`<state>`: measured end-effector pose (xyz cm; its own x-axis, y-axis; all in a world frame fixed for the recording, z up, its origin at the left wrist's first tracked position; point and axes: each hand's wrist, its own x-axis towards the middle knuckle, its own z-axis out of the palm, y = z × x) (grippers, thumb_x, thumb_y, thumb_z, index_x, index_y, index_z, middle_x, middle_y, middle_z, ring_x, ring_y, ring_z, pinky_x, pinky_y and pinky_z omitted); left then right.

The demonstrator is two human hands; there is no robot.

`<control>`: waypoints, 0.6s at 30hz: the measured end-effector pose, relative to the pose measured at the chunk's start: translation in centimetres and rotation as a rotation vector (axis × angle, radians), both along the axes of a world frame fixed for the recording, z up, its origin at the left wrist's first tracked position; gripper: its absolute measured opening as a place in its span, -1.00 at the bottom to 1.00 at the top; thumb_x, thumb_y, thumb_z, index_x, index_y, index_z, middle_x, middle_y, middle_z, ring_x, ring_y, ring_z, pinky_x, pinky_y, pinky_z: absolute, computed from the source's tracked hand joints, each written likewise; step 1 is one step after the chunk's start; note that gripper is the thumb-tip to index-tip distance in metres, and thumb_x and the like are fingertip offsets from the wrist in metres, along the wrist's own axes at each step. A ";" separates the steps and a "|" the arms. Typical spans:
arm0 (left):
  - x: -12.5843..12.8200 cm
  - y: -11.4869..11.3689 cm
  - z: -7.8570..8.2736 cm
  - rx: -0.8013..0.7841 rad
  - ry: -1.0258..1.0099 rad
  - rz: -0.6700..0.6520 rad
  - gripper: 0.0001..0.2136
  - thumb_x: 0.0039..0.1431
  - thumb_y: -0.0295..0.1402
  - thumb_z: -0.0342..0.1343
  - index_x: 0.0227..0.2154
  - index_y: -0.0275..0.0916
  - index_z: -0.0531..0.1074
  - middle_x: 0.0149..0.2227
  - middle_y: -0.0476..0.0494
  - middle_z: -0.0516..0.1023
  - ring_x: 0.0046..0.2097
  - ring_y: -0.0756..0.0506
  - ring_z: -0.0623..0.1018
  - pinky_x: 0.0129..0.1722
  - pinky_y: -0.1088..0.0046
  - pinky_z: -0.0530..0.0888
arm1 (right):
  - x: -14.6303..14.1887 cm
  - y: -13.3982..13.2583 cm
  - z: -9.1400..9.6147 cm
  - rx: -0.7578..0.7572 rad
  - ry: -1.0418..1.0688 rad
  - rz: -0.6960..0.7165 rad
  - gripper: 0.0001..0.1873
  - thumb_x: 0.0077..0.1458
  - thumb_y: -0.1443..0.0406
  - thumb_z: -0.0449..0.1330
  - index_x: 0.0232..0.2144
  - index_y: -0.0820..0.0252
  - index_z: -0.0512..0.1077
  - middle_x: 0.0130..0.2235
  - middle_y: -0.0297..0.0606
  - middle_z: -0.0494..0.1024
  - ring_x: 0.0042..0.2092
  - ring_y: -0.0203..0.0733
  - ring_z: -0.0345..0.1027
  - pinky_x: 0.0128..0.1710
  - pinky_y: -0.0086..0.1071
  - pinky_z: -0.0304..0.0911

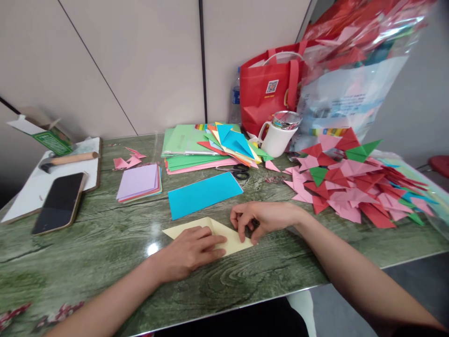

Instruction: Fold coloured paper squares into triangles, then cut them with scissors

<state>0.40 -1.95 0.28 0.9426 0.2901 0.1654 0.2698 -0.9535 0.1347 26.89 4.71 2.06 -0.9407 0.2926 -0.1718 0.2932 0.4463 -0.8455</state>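
Note:
A pale yellow sheet of paper (229,238), folded with a peak at the top and pointed ends, lies on the table before me. My left hand (194,250) rests flat across its middle, fingers stretched out and pressing it down. At the paper's right corner, my right hand (257,222) is bent with thumb and fingers pinched on the tip. Just beyond the hands is a blue rectangle of paper (205,194). Black scissors (241,172) lie behind that, partly under the paper stack.
Square paper sheets (138,181), a phone (59,203) and a hammer (68,160) are on the left. Green paper packs (185,140) and a white mug (278,138) stand behind. A heap of folded paper pieces (351,180) spreads right, before a red bag (266,93).

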 end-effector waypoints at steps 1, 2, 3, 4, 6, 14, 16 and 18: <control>0.0 0.0 0.0 0.001 0.002 0.000 -0.70 0.37 -0.46 -0.23 0.00 -0.26 0.36 0.08 -0.22 0.42 -0.14 -0.15 0.36 -0.26 0.33 0.34 | 0.0 0.0 0.0 -0.002 0.004 0.000 -0.83 0.01 0.28 0.32 -0.30 0.24 0.56 -0.17 -0.25 0.33 -0.15 -0.23 0.28 -0.26 -0.45 0.22; 0.0 0.0 0.0 0.000 0.007 0.001 -0.69 0.37 -0.46 -0.24 0.00 -0.25 0.36 0.08 -0.22 0.42 -0.15 -0.15 0.36 -0.26 0.33 0.34 | 0.0 0.1 0.0 -0.003 0.008 0.002 -0.83 0.02 0.27 0.32 -0.30 0.23 0.56 -0.17 -0.25 0.33 -0.14 -0.23 0.28 -0.25 -0.45 0.22; 0.0 0.0 0.1 -0.003 0.010 0.002 -0.69 0.38 -0.45 -0.25 0.01 -0.24 0.36 0.08 -0.22 0.42 -0.15 -0.15 0.36 -0.26 0.34 0.35 | 0.0 0.1 0.0 -0.005 0.010 0.006 -0.83 0.02 0.27 0.31 -0.30 0.23 0.56 -0.17 -0.25 0.33 -0.14 -0.23 0.28 -0.25 -0.44 0.22; 0.0 0.0 0.1 -0.005 0.013 0.004 -0.68 0.38 -0.45 -0.26 0.01 -0.24 0.36 0.07 -0.21 0.42 -0.15 -0.15 0.36 -0.26 0.34 0.35 | 0.0 0.1 0.0 -0.007 0.010 0.009 -0.83 0.02 0.27 0.31 -0.30 0.22 0.56 -0.17 -0.25 0.33 -0.14 -0.23 0.28 -0.24 -0.44 0.22; 0.0 0.0 0.2 -0.007 0.010 0.005 -0.67 0.39 -0.43 -0.29 0.00 -0.24 0.36 0.07 -0.21 0.43 -0.15 -0.15 0.37 -0.27 0.34 0.35 | 0.0 0.1 0.0 -0.012 0.008 0.012 -0.84 0.02 0.27 0.31 -0.31 0.22 0.56 -0.18 -0.25 0.33 -0.15 -0.24 0.28 -0.25 -0.45 0.22; 0.2 0.2 0.2 0.000 -0.025 -0.002 -0.65 0.40 -0.42 -0.30 -0.04 -0.25 0.39 0.03 -0.24 0.46 -0.17 -0.14 0.37 -0.28 0.34 0.37 | 0.0 0.0 0.1 -0.022 -0.006 -0.001 -0.85 -0.01 0.32 0.33 -0.31 0.23 0.55 -0.18 -0.26 0.31 -0.23 -0.30 0.27 -0.33 -0.51 0.23; 0.1 0.2 0.2 -0.001 -0.023 -0.004 -0.66 0.39 -0.43 -0.29 -0.03 -0.25 0.39 0.03 -0.26 0.45 -0.17 -0.14 0.37 -0.27 0.34 0.38 | -0.1 0.0 0.2 -0.011 -0.008 0.002 -0.86 -0.01 0.34 0.33 -0.32 0.23 0.55 -0.18 -0.26 0.31 -0.23 -0.31 0.27 -0.33 -0.50 0.23; 0.1 0.2 0.2 -0.008 -0.018 -0.002 -0.67 0.39 -0.44 -0.28 -0.02 -0.26 0.38 0.04 -0.26 0.44 -0.16 -0.15 0.37 -0.26 0.33 0.37 | -0.1 0.0 0.2 -0.001 -0.013 -0.001 -0.86 -0.01 0.36 0.33 -0.32 0.24 0.55 -0.19 -0.26 0.31 -0.23 -0.30 0.27 -0.34 -0.51 0.22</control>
<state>0.50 -1.79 0.44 0.9402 0.2891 0.1801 0.2649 -0.9530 0.1468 26.80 4.70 2.25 -0.9380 0.2934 -0.1845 0.3049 0.4452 -0.8419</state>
